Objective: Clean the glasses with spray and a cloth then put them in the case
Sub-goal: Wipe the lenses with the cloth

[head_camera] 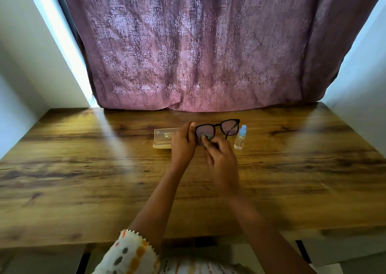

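Pinching the glasses [217, 127] by the frame's edge above the table [83, 169], the left hand [182, 143] steadied them while the right hand [221, 159] pressed the cloth [202, 139] to one lens. Light and probably fragile, they seemed best gripped at the rim. The case [164, 137] lay open behind.

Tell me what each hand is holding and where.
Left hand grips the glasses at the frame's left end; right hand presses a cloth against the left lens.

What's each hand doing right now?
Left hand: closed on the glasses, holding them up by one end of the frame.
Right hand: pinching a cloth against the lens nearest the left hand.
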